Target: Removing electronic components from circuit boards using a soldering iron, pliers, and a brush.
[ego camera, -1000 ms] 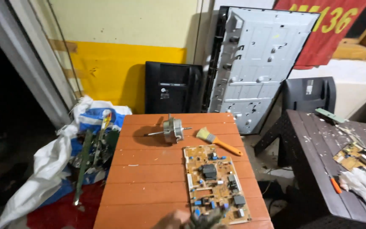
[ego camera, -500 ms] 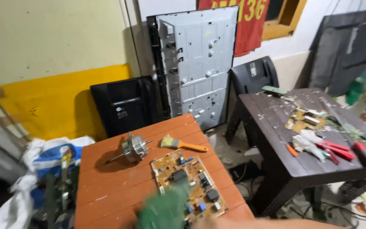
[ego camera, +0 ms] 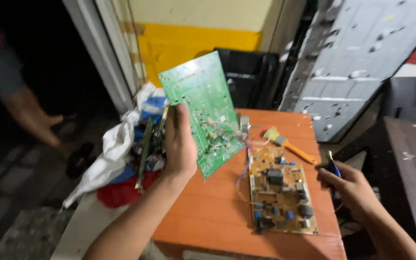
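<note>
Green circuit board (ego camera: 202, 111) held up above the orange table (ego camera: 217, 212), pinched at its lower left edge by left hand (ego camera: 179, 144). Judged light, stiff, fragile; best gripped by bare edges. Right hand (ego camera: 350, 185) closed on blue-handled tool (ego camera: 333, 169), right of the table's brown board (ego camera: 280, 190).

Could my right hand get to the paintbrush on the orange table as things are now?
Probably yes. The right hand, closed around a small blue-handled tool, sits just beside the paintbrush on the orange table, with nothing between them. It would need to free its fingers first.
</note>
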